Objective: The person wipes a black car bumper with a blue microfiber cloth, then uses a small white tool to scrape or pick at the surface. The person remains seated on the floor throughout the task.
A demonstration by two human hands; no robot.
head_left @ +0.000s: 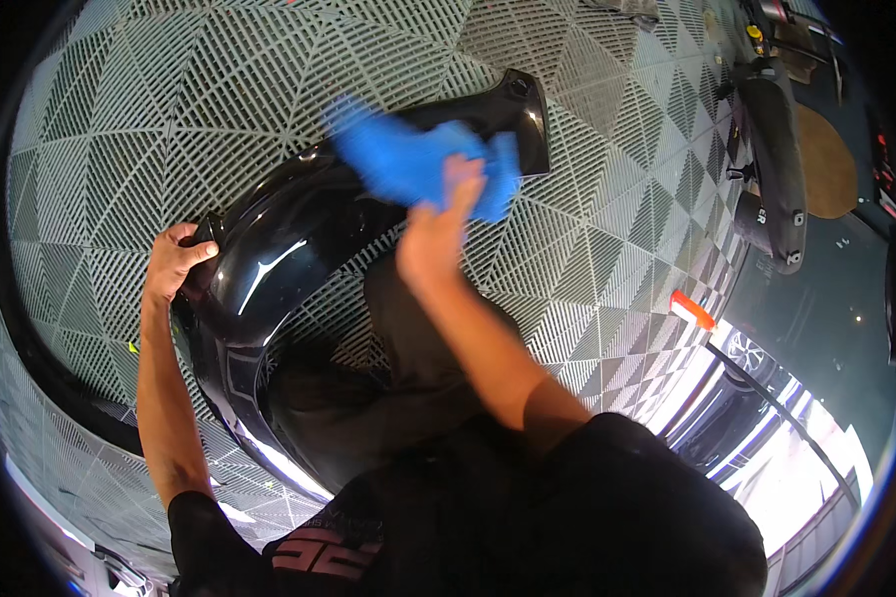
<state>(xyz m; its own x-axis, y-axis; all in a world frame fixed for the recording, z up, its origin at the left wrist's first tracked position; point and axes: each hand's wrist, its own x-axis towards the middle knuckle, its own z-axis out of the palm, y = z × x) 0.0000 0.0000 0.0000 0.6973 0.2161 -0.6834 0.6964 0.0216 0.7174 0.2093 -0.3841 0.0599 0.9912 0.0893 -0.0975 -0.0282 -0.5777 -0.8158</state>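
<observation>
A glossy black curved panel, shaped like a car fender (284, 254), lies on the floor and arcs around my knees. My left hand (176, 261) grips its left edge, thumb on top and fingers over the far side. A blue cloth (408, 164), blurred by motion, is bunched in my right hand (443, 224), over the panel's upper right part. Whether the cloth touches the panel there I cannot tell. The panel's narrow end (528, 114) points to the far right. My legs and the cloth hide parts of its inner edge.
Grey slatted tiles form the floor (249, 70). A long black curved strip (20, 338) runs along the left. To the right are a dark padded part (775, 169), a brown oval piece (826, 164) and an orange object (692, 310). A car wheel (745, 350) shows at lower right.
</observation>
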